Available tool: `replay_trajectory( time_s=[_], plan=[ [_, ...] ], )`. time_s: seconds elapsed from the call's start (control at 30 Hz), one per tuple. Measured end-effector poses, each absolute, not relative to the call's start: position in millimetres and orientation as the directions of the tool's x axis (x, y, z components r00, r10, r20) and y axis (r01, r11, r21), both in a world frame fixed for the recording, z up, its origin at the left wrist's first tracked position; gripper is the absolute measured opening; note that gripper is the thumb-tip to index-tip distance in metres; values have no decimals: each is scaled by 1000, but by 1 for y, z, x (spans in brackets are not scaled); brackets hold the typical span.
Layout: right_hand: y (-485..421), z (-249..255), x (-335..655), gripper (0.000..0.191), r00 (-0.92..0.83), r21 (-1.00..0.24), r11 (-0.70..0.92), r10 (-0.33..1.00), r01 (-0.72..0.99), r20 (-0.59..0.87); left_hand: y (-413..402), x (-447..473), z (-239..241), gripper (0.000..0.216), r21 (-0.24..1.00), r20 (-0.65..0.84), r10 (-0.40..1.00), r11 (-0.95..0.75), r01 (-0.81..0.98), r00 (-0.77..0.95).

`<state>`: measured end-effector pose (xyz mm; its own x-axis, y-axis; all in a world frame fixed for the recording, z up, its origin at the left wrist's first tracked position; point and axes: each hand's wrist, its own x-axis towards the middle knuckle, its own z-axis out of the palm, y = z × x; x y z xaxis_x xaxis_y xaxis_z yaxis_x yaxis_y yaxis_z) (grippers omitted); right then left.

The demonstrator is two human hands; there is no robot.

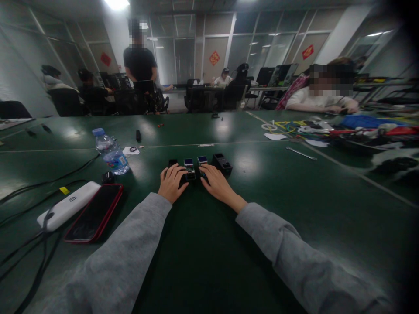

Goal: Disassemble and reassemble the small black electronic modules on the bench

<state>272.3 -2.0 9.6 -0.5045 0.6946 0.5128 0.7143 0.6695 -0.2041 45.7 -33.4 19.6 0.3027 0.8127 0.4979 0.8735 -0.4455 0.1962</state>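
Observation:
My left hand [172, 182] lies over a small black case [173, 162], its fingers spread and its thumb apart. Its index fingertip is at the left side of a small circuit board with a screen [189, 163], which stands between the hands. My right hand [218, 183] is closed around a second small screen device [202, 159], whose lower part is mostly hidden by the fingers. Just beyond the right fingers sits a black, box-like casing [223, 164] with openings in its top.
Left are a water bottle [113, 152], a white power bank [70, 205], a red-cased phone [94, 213] and black cables [42, 244]. Right, a wrench [301, 153] lies before piled cables and tools [327, 128]. A person [317, 98] leans at the table's far right; others are behind.

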Motion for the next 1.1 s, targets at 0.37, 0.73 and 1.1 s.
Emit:
replay_trajectory(
  time_s=[0.37,0.73,1.1],
  plan=[
    [-2,8,272,41,-509,-154,670,675,726,535,-34,48,17,36,104,503,766,-514,851,401],
    [-4,10,272,40,-515,-158,665,687,730,514,-33,48,14,39,94,484,778,-500,861,400],
    [-4,10,274,41,-528,-189,688,678,701,511,-31,49,11,45,133,486,790,-490,861,375]
  ],
)
